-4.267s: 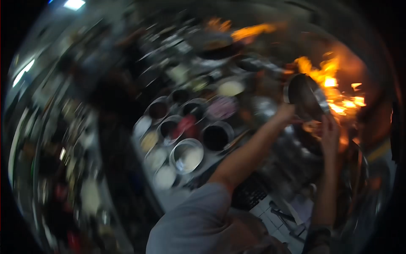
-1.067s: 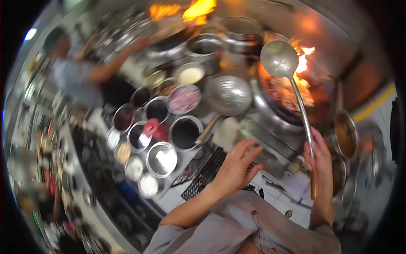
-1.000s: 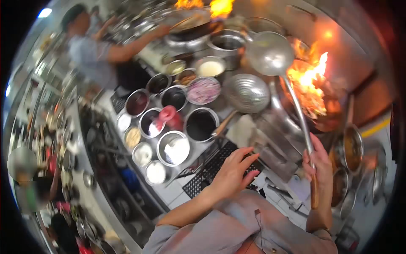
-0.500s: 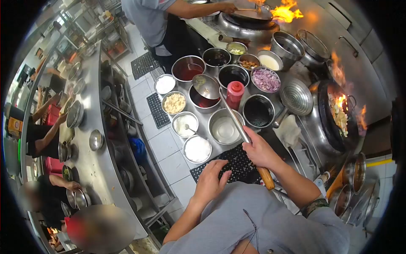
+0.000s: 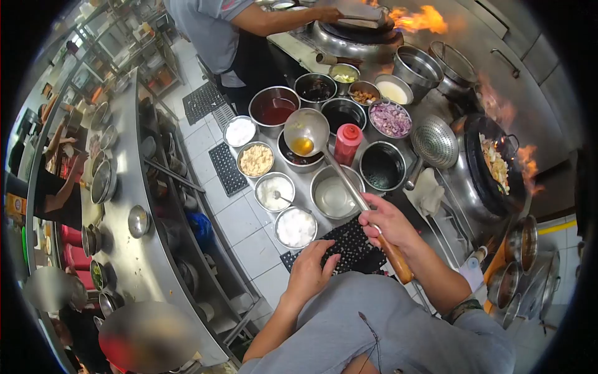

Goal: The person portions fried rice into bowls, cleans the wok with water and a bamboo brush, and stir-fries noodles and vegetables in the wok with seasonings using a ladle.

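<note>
A long-handled metal ladle (image 5: 306, 128) has its wooden handle in my right hand (image 5: 387, 219), fingers wrapped round it. Some amber liquid shows in the ladle's bowl, which is over a pot of dark sauce (image 5: 301, 163). My left hand (image 5: 309, 269) holds nothing, its fingers apart, near a bowl of white powder (image 5: 296, 227). Beside the ladle stands a red squeeze bottle (image 5: 347, 144). An empty-looking metal pot (image 5: 336, 192) lies under the ladle's handle. Around them are bowls of yellowish paste (image 5: 255, 159), chopped red onion (image 5: 390, 119) and dark liquid (image 5: 382, 165).
At the right, a wok (image 5: 495, 165) holds food, with flames beside it. A perforated strainer (image 5: 435, 142) rests near it. A co-worker (image 5: 215, 37) stands at another flaming wok at the top. A steel counter (image 5: 149, 268) runs along the left.
The flames in the wok have shrunk. My right hand has brought the ladle from near the wok to the sauce pots, and amber liquid now shows in it. My left hand has shifted left.
</note>
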The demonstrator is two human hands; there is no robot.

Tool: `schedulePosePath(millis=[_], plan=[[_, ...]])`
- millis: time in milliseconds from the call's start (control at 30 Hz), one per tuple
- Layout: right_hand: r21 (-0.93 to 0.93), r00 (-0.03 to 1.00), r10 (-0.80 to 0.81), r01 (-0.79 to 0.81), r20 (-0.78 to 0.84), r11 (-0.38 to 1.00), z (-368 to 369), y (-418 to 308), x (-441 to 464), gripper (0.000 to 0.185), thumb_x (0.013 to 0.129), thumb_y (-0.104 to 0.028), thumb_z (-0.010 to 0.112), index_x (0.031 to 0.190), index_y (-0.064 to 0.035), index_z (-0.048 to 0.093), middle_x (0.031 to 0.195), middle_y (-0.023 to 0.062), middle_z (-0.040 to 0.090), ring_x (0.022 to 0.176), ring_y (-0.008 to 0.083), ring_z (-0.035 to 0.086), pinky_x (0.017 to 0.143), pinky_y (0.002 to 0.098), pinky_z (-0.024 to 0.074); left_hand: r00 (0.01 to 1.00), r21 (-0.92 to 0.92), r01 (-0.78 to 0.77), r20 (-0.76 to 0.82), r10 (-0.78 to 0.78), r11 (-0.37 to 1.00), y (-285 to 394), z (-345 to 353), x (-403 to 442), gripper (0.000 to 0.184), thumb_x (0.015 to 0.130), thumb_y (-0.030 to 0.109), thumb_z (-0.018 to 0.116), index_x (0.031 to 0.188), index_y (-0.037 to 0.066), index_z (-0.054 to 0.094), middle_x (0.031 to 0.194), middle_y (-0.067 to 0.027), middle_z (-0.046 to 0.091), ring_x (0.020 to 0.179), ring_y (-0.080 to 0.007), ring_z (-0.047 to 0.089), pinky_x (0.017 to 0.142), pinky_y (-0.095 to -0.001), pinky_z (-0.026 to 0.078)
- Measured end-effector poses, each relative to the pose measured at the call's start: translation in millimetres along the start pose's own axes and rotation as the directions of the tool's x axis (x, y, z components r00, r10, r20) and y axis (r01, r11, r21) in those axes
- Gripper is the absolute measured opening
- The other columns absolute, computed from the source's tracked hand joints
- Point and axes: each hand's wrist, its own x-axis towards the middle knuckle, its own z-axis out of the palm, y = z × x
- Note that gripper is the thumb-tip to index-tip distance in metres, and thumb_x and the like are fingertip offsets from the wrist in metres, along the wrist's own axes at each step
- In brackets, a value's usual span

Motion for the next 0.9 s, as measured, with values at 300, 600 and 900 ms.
schedulePosePath(millis=[300, 600, 900], plan=[[0.883, 0.817, -0.466, -0.106, 0.339, 0.457, -111, -27, -69, 0.046, 0.105, -0.012, 0.040, 0.151, -0.0147, 0.036, 0.093, 0.0022, 0.042, 0.055, 0.0019, 0.041, 0.039, 0.0202, 0.0421, 0.973, -0.037, -0.160, 0.161, 0.164, 0.986, 64, 57, 85, 0.027, 0.090, 0.009, 0.071, 0.114, -0.002, 0.066, 0.105, -0.0180, 0.068, 0.093, -0.0300, 0.069, 0.080, -0.0361, 0.056], [-0.005, 0.661, -0.346, 0.460, -0.666, 0.888, -354, -116, -217, 0.061, 0.095, -0.009, 0.054, 0.152, -0.0084, 0.030, 0.084, 0.0036, 0.053, 0.056, 0.0087, 0.046, 0.044, 0.0274, 0.0420, 0.694, -0.161, -0.627, 0.330, 0.640, 0.763, 228, 291, 223, 0.033, 0.085, 0.014, 0.075, 0.115, 0.003, 0.068, 0.117, -0.0170, 0.064, 0.111, -0.0357, 0.060, 0.094, -0.0421, 0.048], [-0.820, 0.646, -0.525, -0.530, -0.554, 0.214, -521, -87, -290, 0.067, 0.091, -0.004, 0.052, 0.154, -0.0131, 0.034, 0.109, 0.0251, 0.064, 0.099, 0.0388, 0.065, 0.084, 0.0490, 0.0518, 0.540, 0.011, -0.816, 0.372, 0.755, 0.578, 257, 495, 277, 0.025, 0.088, 0.025, 0.068, 0.092, 0.004, 0.058, 0.092, -0.0138, 0.054, 0.091, -0.0350, 0.052, 0.077, -0.0502, 0.042]])
